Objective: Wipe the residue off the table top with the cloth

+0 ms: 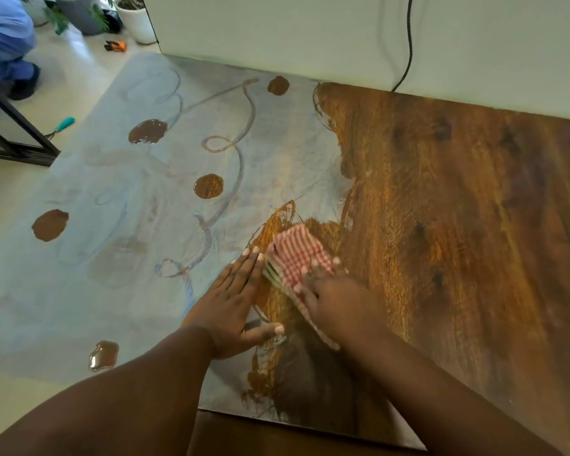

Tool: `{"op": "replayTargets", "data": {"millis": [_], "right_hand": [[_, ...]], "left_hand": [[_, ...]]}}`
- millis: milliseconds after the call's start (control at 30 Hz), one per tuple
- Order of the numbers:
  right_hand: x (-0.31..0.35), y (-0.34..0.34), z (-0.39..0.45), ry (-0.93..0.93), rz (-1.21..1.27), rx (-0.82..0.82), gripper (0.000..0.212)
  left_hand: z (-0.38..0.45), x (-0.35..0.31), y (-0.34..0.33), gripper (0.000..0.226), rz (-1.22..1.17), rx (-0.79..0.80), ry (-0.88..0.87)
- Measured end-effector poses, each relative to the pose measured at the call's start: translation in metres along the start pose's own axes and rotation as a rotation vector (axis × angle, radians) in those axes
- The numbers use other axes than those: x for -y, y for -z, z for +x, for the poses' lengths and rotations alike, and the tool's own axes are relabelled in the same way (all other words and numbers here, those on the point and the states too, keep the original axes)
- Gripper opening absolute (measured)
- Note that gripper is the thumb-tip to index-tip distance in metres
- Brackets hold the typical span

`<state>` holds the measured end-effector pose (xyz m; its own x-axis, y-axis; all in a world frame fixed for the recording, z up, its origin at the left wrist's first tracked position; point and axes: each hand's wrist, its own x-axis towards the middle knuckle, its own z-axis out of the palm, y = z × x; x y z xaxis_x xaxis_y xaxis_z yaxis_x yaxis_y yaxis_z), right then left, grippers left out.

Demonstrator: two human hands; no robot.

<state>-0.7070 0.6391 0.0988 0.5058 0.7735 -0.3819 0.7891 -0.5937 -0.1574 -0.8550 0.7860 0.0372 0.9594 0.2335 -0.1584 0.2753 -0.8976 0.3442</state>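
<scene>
A folded red-and-white checked cloth point(295, 256) lies on the wooden table top point(458, 225) near its middle front. My right hand point(334, 304) presses on the cloth's near end, fingers spread over it. My left hand point(234, 301) lies flat on the table just left of the cloth, fingers straight, thumb out. A pale grey film of residue point(129, 205) with swirl marks covers the table's left half. The right half shows bare brown wood.
Round bare patches point(208, 186) dot the grey film. A white wall point(277, 31) and a black cable point(408, 37) stand behind the table. On the floor at far left are a person in blue point(4, 37), plant pots point(79, 11), a black frame point(17, 133) and a teal-handled tool point(64, 124).
</scene>
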Motion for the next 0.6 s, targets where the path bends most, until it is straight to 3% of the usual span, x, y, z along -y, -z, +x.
{"op": "replayTargets", "data": {"millis": [167, 333, 400, 467, 600], "right_hand": [[0.031, -0.014, 0.037, -0.048, 0.008, -0.024, 0.057], [0.028, -0.031, -0.013, 0.116, 0.056, -0.009, 0.05], [0.019, -0.035, -0.031, 0.088, 0.098, -0.034, 0.049], [0.013, -0.03, -0.039, 0.011, 0.023, -0.162, 0.047], [0.022, -0.014, -0.01, -0.223, 0.015, -0.053, 0.05]], "left_hand": [[0.001, 0.002, -0.003, 0.102, 0.027, -0.004, -0.002], [0.001, 0.003, -0.003, 0.101, 0.011, -0.024, -0.045], [0.001, 0.003, -0.001, 0.1, 0.007, -0.009, -0.048], [0.001, 0.002, 0.001, 0.099, 0.018, 0.008, -0.06], [-0.003, -0.001, 0.004, 0.095, 0.013, 0.053, -0.091]]}}
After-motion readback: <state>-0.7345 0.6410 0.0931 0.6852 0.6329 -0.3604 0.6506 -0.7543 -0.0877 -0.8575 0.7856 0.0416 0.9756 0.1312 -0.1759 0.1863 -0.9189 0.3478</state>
